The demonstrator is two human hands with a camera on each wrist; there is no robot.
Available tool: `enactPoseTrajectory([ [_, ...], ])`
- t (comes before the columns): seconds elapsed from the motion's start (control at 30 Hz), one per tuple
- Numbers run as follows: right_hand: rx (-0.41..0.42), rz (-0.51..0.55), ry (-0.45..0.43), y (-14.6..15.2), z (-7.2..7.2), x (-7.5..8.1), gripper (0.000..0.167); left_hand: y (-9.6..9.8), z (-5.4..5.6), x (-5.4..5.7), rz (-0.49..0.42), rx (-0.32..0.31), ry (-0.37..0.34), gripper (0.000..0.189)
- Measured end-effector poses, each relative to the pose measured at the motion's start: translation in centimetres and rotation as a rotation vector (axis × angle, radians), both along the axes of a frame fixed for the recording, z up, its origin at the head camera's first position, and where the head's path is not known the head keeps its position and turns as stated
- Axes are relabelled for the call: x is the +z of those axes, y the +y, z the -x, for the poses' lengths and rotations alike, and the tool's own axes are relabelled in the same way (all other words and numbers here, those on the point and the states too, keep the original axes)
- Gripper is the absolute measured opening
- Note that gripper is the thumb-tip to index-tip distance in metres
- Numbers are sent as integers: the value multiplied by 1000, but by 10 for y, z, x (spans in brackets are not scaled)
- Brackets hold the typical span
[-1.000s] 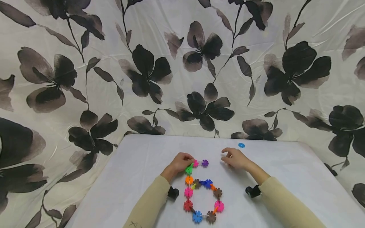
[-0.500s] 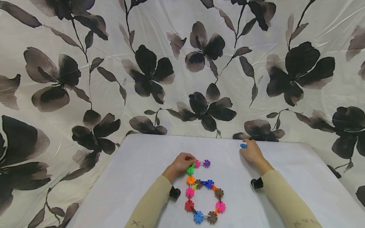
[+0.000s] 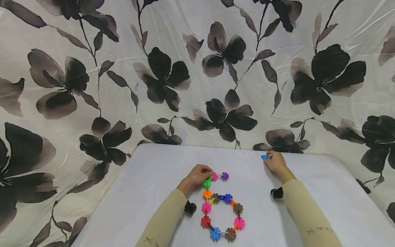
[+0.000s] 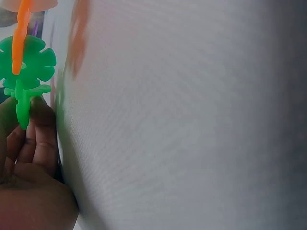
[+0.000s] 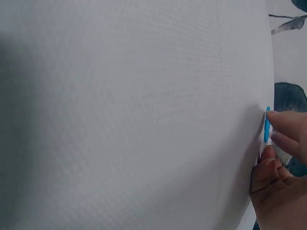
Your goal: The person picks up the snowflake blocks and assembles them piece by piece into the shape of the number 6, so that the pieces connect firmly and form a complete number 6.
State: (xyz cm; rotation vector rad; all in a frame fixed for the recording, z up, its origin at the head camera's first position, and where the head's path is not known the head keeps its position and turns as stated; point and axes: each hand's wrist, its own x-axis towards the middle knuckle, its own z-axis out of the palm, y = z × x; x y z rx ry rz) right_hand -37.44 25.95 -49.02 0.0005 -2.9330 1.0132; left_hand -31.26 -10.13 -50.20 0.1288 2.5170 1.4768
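Note:
A chain of colourful notched plastic snowflake discs (image 3: pixel 206 207) lies on the white table, a closed ring below with a stem rising on its left and bending right at the top. My left hand (image 3: pixel 198 175) pinches a light green disc (image 4: pixel 22 106) at that upper bend, beside the green disc (image 4: pixel 36 62) below it. A pink disc and a purple disc (image 3: pixel 225 176) form the chain's upper end. Far back on the right, my right hand (image 3: pixel 277 162) has its finger and thumb curled at the edge of a loose blue snowflake disc (image 5: pixel 267 125), which shows edge-on in the right wrist view.
The white tabletop (image 3: pixel 154 161) ends at the back against a hanging cloth (image 3: pixel 191 92) with dark flowers. Black wrist cameras (image 3: pixel 190 208) sit under both sleeves. The ring part of the chain lies between the forearms.
My right hand has moved right and back from beside the chain to the loose blue disc and now pinches its edge. The left hand keeps its grip; the head view has shifted slightly.

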Motion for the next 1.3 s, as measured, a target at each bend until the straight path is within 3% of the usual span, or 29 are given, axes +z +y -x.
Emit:
enactPoseTrajectory([
  [0.23,2,13,16,2,3,-3,33,0,0,0,-7,-2,3,18],
  [0.5,-39,100,-9,5,0,1,30,1,0,2,5,-3,5,17],
  [0.7,-26,172,2,5,-5,2,21,1,-2,5,-1,1,5,18],
  [1.3,190,309,54,-14,-30,3,13,1,-5,6,-8,-3,6,18],
])
